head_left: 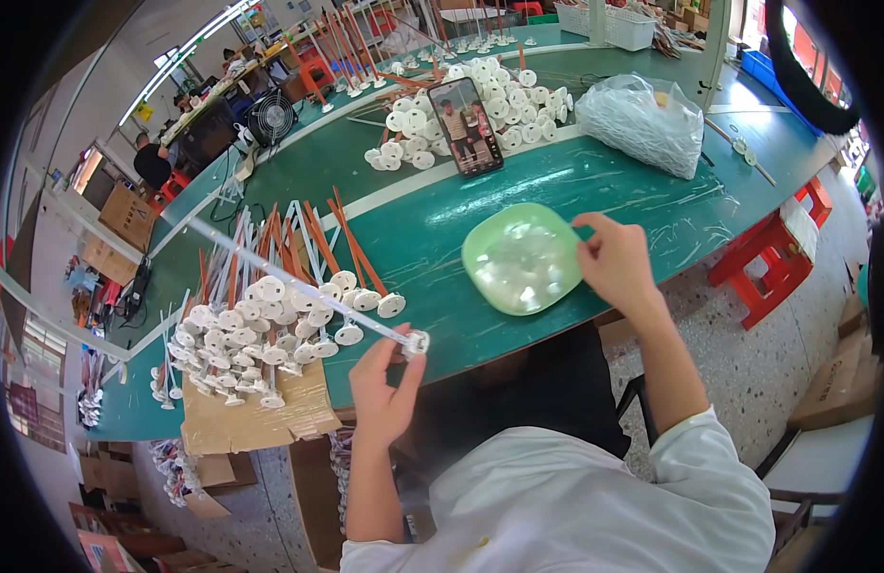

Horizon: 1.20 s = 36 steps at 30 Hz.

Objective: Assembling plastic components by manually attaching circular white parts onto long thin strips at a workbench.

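My left hand (384, 390) pinches a long, thin whitish stick (291, 279) near its lower end, where a small white round cap (417, 344) sits. The stick slants up and away to the left, over a heap of similar pieces. At the right rim of a light green bowl (475, 250), my right hand (616, 260) has its thumb and index finger bent together on the edge. Shiny, clear small pieces lie in the bowl; their kind is too blurred to tell.
Heaped sticks with white discs (255, 329) lie at left, partly on cardboard (260, 413). More white discs (413, 124) stand behind a propped phone (466, 129). Far right are a clear plastic bag (642, 124) and a red stool (766, 272). Another person (152, 160) sits far left.
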### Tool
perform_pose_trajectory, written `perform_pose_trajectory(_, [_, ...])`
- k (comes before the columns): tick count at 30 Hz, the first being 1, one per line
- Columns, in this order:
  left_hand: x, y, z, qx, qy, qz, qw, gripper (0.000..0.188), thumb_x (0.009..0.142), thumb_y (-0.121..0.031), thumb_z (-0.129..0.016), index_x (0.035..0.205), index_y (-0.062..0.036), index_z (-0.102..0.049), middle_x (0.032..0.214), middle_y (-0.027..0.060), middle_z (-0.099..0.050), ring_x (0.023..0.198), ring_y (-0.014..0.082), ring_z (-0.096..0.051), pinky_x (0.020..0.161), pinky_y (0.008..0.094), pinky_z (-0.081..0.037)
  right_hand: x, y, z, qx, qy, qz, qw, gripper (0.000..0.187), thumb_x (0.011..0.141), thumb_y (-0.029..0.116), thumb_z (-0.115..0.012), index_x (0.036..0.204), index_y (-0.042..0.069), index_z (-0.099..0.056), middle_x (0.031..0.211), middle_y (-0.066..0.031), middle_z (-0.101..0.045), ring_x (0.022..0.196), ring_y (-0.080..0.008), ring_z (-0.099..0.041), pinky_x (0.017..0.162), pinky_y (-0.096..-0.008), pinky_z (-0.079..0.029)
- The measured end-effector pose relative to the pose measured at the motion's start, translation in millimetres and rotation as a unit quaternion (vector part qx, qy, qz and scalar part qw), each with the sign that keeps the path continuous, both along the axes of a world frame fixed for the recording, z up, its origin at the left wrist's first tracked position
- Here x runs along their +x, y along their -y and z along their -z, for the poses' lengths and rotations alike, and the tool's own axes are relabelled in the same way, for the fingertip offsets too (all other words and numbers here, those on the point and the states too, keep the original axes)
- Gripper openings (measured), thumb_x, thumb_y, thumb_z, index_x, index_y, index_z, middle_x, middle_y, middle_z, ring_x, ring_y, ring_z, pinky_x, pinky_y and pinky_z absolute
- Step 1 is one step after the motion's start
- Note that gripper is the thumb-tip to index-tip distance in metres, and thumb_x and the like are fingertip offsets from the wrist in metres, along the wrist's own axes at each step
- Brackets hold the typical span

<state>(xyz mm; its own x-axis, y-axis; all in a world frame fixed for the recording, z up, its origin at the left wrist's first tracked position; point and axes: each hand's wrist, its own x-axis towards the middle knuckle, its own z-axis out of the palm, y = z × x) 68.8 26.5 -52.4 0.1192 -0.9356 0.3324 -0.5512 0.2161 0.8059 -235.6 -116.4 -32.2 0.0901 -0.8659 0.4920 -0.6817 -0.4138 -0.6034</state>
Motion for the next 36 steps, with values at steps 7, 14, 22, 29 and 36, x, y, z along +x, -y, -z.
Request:
perform_pose_trajectory(7, [-18.8,18.3,-10.1,-0.041,0.042,0.051,0.997,0.034,0.082,-0.008,-0.069,0.113,0.0032,-0.063,0.097,0.0142,-0.068,0.081,0.0242,-0.063,0.075,0.0306,-0.049,-17.5,2.2,-20.8,-0.08,-0.068,0.104,0.989,0.027,0.076,0.002,-0.069,0.102,0.001,-0.067,0.083,-0.0168,-0.069,0.07,-0.0231,-0.067,0.066,-0.0327,-0.052])
perform_pose_trajectory(14, [-34.0,15.0,-33.0,-0.055,0.242,0.155,0.956,0.038,0.078,-0.015,-0.073,0.11,0.0029,-0.061,0.102,0.0168,-0.064,0.093,0.0336,-0.061,0.077,0.0394,-0.051,112.3,-55.8,-40.0,0.164,0.294,-0.33,0.882,0.038,0.087,0.011,-0.067,0.121,-0.001,-0.057,0.09,-0.0102,-0.067,0.09,-0.0157,-0.067,0.081,-0.0296,-0.053])
perform_pose_trajectory(22, [29.7,6.7,-19.6,-0.226,0.26,-0.055,0.937,0.04,0.075,-0.02,-0.075,0.107,0.0006,-0.063,0.112,0.0136,-0.062,0.098,0.0346,-0.058,0.085,0.0441,-0.048,232.8,66.8,-56.6,0.237,-0.028,-0.195,0.951,0.049,0.083,0.049,-0.063,0.086,0.001,-0.071,0.077,-0.0159,-0.07,0.072,-0.0264,-0.069,0.066,-0.0362,-0.054])
perform_pose_trajectory(29, [44.0,18.1,-8.9,-0.163,0.391,-0.188,0.886,0.06,0.078,-0.035,-0.074,0.13,-0.0108,-0.056,0.151,0.0166,-0.034,0.139,0.0476,-0.024,0.107,0.0595,-0.024,316.8,57.9,-41.0,0.254,-0.209,-0.207,0.921,0.043,0.07,0.036,-0.071,0.1,0.004,-0.072,0.105,-0.0154,-0.069,0.097,-0.0297,-0.069,0.084,-0.0365,-0.055])
perform_pose_trajectory(36, [44.5,19.7,-10.4,-0.125,0.392,-0.206,0.888,0.058,0.078,-0.037,-0.073,0.129,-0.0124,-0.058,0.152,0.0128,-0.034,0.14,0.0474,-0.022,0.108,0.0607,-0.022,304.1,75.5,-35.2,0.255,-0.195,-0.152,0.935,0.033,0.065,0.02,-0.072,0.095,0.004,-0.073,0.101,-0.0155,-0.07,0.095,-0.0299,-0.069,0.081,-0.0368,-0.057])
